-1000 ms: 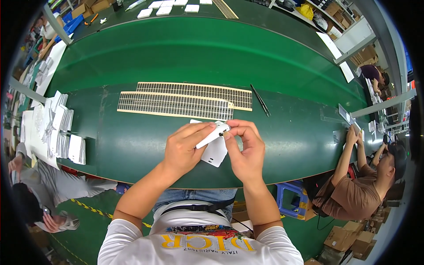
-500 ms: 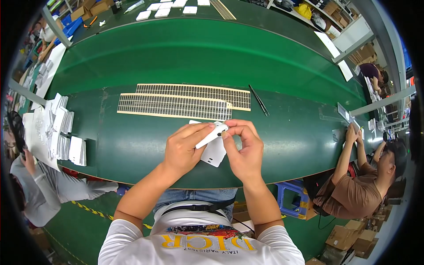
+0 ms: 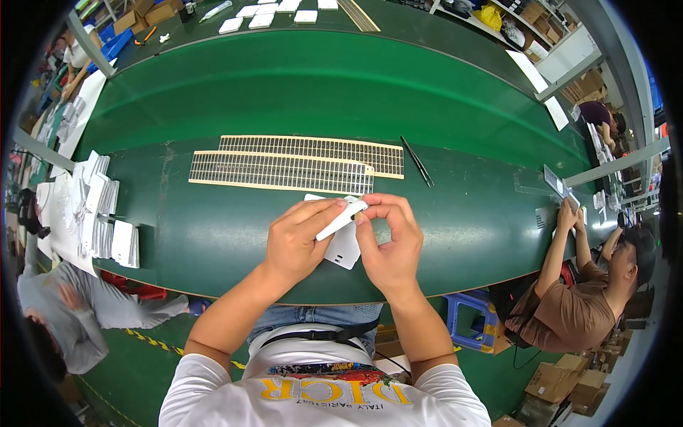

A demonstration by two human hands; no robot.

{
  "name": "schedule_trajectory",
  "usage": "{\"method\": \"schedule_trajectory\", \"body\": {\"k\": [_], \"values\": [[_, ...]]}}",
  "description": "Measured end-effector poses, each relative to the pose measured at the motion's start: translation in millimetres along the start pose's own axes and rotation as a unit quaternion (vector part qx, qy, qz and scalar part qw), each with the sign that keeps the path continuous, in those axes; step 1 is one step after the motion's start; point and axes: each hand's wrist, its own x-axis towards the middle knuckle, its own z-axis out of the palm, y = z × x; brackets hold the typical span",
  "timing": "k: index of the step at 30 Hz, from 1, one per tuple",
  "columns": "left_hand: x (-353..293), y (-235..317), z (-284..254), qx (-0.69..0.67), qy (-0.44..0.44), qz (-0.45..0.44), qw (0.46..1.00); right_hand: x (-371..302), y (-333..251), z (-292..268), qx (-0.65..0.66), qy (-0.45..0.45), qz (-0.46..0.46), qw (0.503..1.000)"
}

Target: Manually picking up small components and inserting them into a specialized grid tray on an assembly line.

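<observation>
My left hand (image 3: 297, 236) is closed round a white plastic panel (image 3: 339, 222), tilted up on its edge, with the thumb along its top. My right hand (image 3: 391, 242) is closed at the panel's far right end, fingertips and thumb pressed against it. A small dark spot shows at that end; whether it is a slot or a loose piece I cannot tell. Beneath lies a second white panel (image 3: 344, 250) with small dark slots, partly hidden by my hands. Just beyond are two overlapping strip sheets (image 3: 277, 171) with rows of small dark rectangles.
Black tweezers (image 3: 417, 161) lie right of the sheets. Stacks of white panels (image 3: 107, 213) stand at the left. Behind runs a green belt (image 3: 320, 78), with more white panels (image 3: 262, 20) past it. A co-worker (image 3: 580, 285) sits right, another (image 3: 60, 313) left.
My right fingertips have shifted slightly at the panel's end, and less of the dark spot shows. The co-worker on the left has leaned back and drawn a hand away from the table.
</observation>
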Motion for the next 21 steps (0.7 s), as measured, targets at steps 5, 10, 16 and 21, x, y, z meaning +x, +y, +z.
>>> {"method": "schedule_trajectory", "body": {"k": [5, 10, 16, 21], "values": [[-0.7, 0.6, 1.1, 0.004, 0.003, -0.002, 1.000, -0.7, 2.0, 1.5, -0.008, 0.013, -0.026, 1.000], [-0.5, 1.8, 0.9, 0.004, 0.003, -0.007, 1.000, -0.7, 1.6, 1.8, -0.011, 0.011, -0.027, 1.000], [-0.7, 1.7, 1.3, 0.020, 0.008, 0.006, 1.000, -1.3, 2.6, 2.1, -0.023, 0.012, -0.038, 0.999], [-2.2, -0.6, 2.4, 0.021, 0.010, 0.010, 1.000, -3.4, 1.4, 2.8, -0.040, 0.010, -0.050, 0.998]]}}
